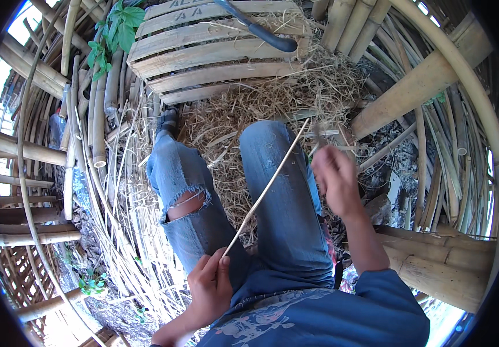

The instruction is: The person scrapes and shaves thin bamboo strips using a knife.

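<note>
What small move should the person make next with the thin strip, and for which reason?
Perhaps bring the right hand to the thin strip near its upper end: the left hand grips only its lower part, and the right hand, blurred, seems apart from it.

Smooth, matt wood is shown by the thin strip (pixel 268 185), rougher wood by the slats (pixel 215 53), frayed denim by the jeans (pixel 261 156). The curved handle (pixel 272 39), partly cropped, is perhaps plastic-coated.

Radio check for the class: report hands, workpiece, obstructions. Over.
Left hand: grip closed on slender, pale, woody stick. Right hand: blurred beside stick's far end, grip unreadable. Stick slants across torn, faded blue denim jeans, contact unclear; no obstruction seen.
</note>
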A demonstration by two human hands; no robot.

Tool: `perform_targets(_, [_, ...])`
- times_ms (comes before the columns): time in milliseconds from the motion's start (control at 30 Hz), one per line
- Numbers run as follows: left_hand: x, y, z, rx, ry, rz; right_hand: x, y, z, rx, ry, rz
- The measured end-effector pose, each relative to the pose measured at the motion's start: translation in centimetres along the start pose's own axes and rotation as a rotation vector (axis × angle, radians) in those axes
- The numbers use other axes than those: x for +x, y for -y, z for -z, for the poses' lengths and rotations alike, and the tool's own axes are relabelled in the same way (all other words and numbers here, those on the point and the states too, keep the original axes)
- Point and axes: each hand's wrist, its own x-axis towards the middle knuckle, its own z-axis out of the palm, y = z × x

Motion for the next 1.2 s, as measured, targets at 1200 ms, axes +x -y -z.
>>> perform_targets(1200, [-0.6, 0.9, 1.7, -0.451, 0.367, 0.419, 0.5, -0.6, 1.8, 0.530, 0.582, -0.320])
